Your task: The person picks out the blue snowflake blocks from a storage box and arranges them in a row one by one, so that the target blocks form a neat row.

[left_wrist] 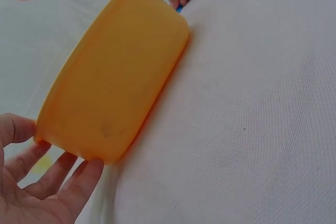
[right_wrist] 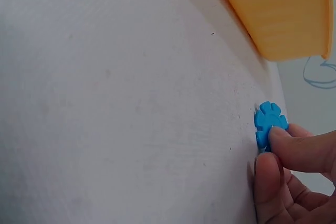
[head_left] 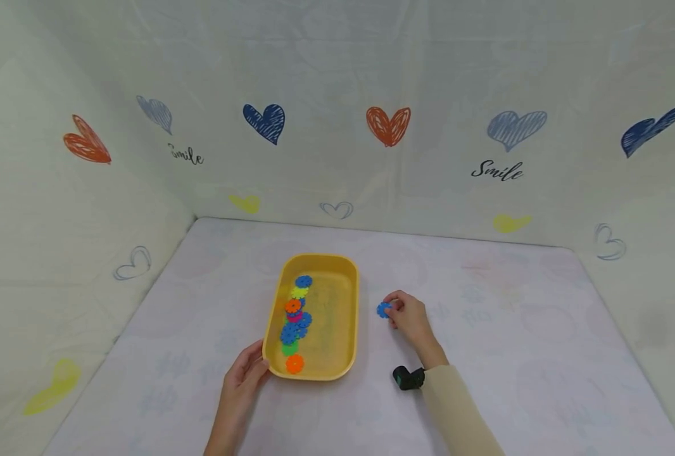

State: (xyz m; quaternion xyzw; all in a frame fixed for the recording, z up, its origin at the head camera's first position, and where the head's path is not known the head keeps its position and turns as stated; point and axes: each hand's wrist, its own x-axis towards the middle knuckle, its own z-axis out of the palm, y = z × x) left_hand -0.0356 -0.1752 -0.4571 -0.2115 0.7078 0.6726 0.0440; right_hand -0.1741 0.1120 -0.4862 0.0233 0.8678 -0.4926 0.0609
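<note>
A yellow tray (head_left: pixel 346 297) sits mid-table and holds several toothed plastic discs (head_left: pixel 294 313) in blue, orange, green and pink. My left hand (head_left: pixel 246 373) touches the tray's near left corner with straight fingers (left_wrist: pixel 63 177) against its wall (left_wrist: pixel 115 87). To the right of the tray, my right hand (head_left: pixel 408 316) pinches a blue disc (head_left: pixel 384 309) between thumb and fingertips (right_wrist: pixel 294 148), low at the tablecloth. The blue disc (right_wrist: pixel 269 124) shows close up in the right wrist view, with the tray's corner (right_wrist: pixel 283 14) beyond it.
White cloth (head_left: pixel 514 354) covers the table. Cloth walls printed with hearts and the word "Smile" (head_left: pixel 497 170) close in the back and both sides. A black wrist camera (head_left: pixel 408 378) sits on my right forearm.
</note>
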